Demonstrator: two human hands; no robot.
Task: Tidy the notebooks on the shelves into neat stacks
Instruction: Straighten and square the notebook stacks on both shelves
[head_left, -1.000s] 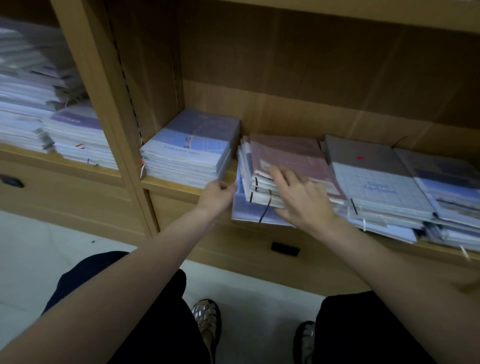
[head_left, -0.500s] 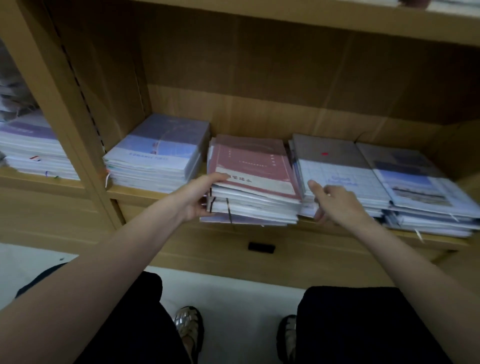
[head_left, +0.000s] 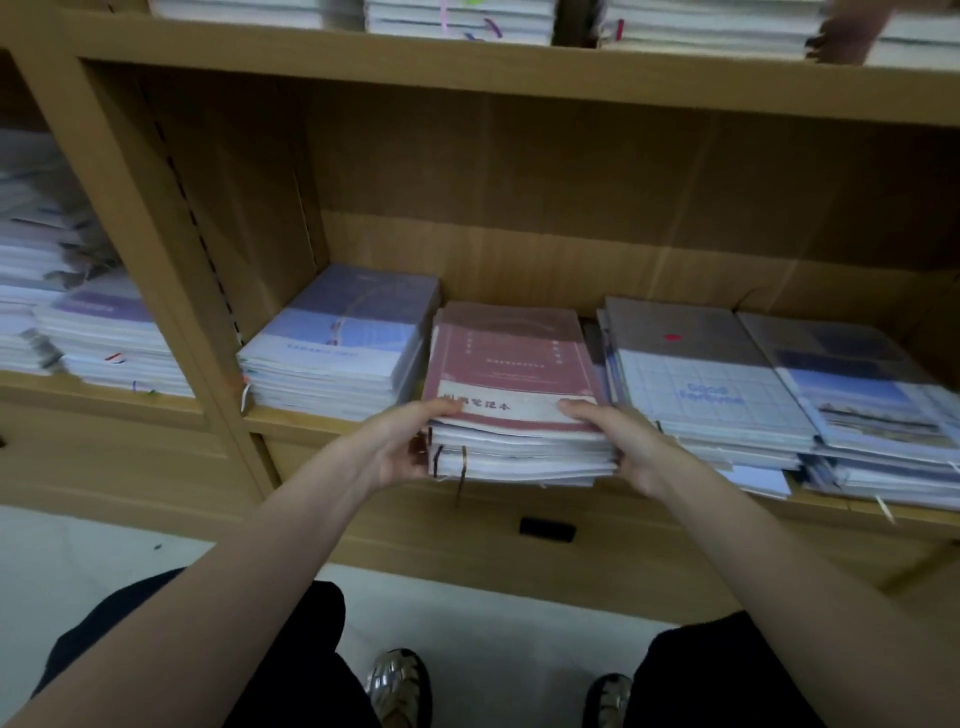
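Light wooden shelving unit (head_left: 156, 218) stands on pale floor (head_left: 78, 561).

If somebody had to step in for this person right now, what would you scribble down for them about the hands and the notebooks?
Left hand: grips the left front corner of the red-covered stack, thumb on top.
Right hand: grips the right front corner of the same stack, thumb on top.
That stack sits on the middle shelf, its front hanging over the edge, between the blue stack and the grid-cover stack.
Done: the red-covered stack looks roughly squared up.
Left: probably slide it back onto the shelf, then straighten the grid-cover stack and the far-right stack, whose lower notebooks stick out unevenly.
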